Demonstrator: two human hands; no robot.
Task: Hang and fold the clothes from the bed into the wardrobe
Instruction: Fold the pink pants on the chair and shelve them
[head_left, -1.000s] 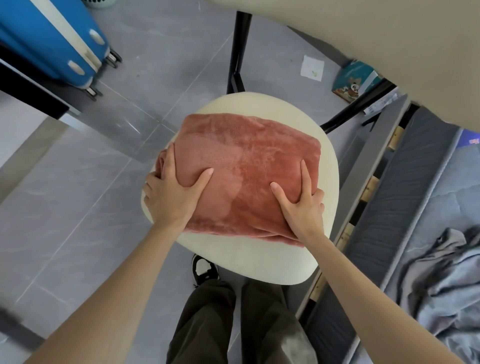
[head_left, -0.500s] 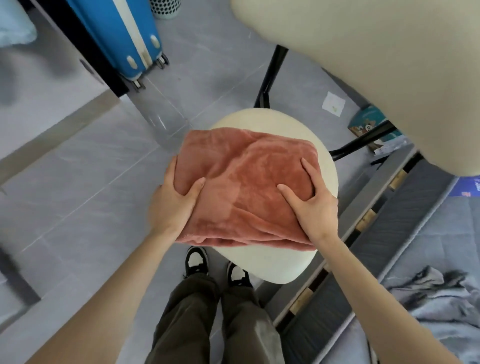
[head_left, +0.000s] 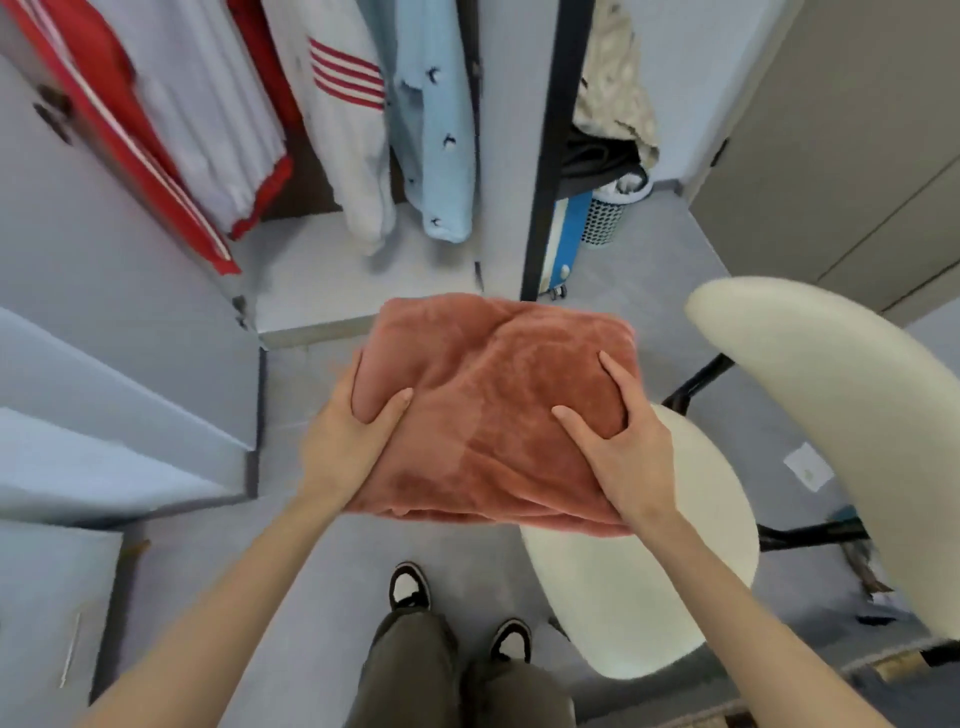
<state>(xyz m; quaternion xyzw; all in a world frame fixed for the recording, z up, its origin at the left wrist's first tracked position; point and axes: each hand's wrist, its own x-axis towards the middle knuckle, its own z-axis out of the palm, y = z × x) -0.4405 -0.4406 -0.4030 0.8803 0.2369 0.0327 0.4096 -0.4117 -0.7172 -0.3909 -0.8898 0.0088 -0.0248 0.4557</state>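
A folded pink fleece garment is gripped at both sides by the left hand and right hand, held above the floor before the open wardrobe, beside a cream chair.

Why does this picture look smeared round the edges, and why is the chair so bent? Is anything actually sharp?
Head view: the hanging clothes and the grey panels on the left are smeared with blur. The folded fleece in the middle is fairly sharp. The wide-angle lens likely stretches the chair back near the edge. The light is soft and even, with no harsh glare.
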